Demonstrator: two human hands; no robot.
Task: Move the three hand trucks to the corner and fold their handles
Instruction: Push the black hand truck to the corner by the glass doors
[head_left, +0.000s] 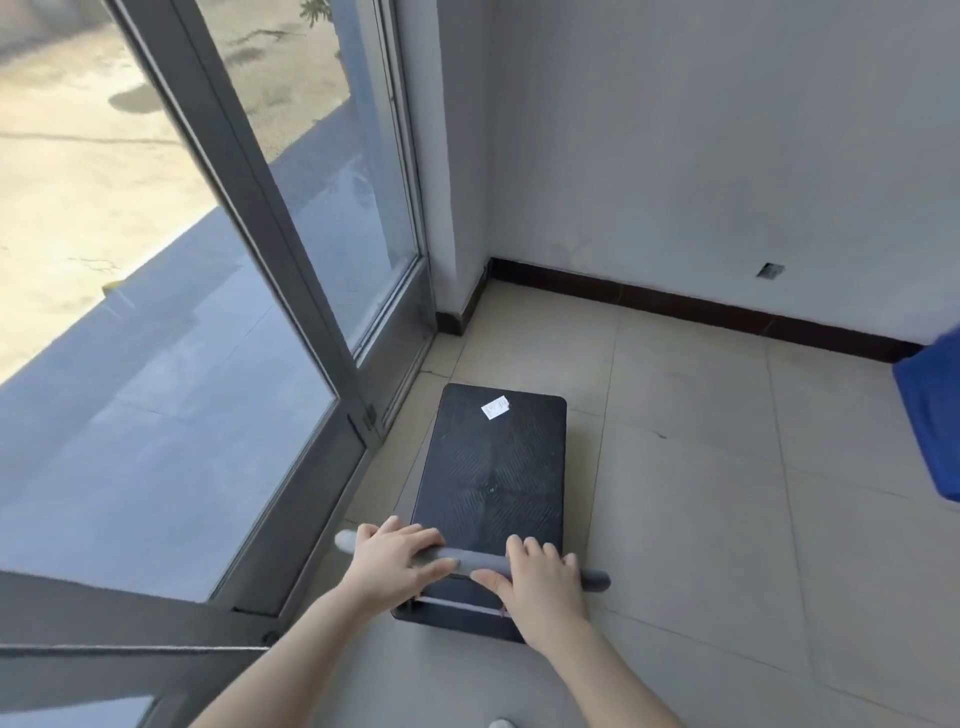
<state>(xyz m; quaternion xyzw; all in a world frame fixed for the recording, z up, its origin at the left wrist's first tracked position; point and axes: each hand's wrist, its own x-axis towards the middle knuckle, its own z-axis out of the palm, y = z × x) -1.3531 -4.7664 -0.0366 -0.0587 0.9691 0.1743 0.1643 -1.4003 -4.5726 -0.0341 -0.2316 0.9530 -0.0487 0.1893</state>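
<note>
At the near edge the pale toe of a shoe (500, 723) shows on the tiled floor (701, 519), and two bare forearms reach forward from there. Both hands grip the grey padded handle (479, 561) of a hand truck (493, 467). The left hand (395, 558) has its fingers curled over the left part of the bar, with the thumb lying along the bar's near side. The right hand (540, 577) wraps the right part the same way, its thumb pointing toward the left hand. A short bare stretch of bar lies between the hands, and both ends of the bar stick out past them. The handle crosses above the near end of the truck's black ribbed deck, which stretches away from the person. The truck stands on the floor just beside the grey frame of a glass door (291, 291) on the left. A white sticker (496, 408) sits near the deck's far edge. To the right, well apart from the truck, a blue object (930, 415) is cut off by the picture's edge. Beyond the truck the floor runs to the corner, where a dark baseboard (675, 304) lines the foot of the white wall (701, 130). A small rectangular opening (770, 270) sits low in that wall on the far right.
</note>
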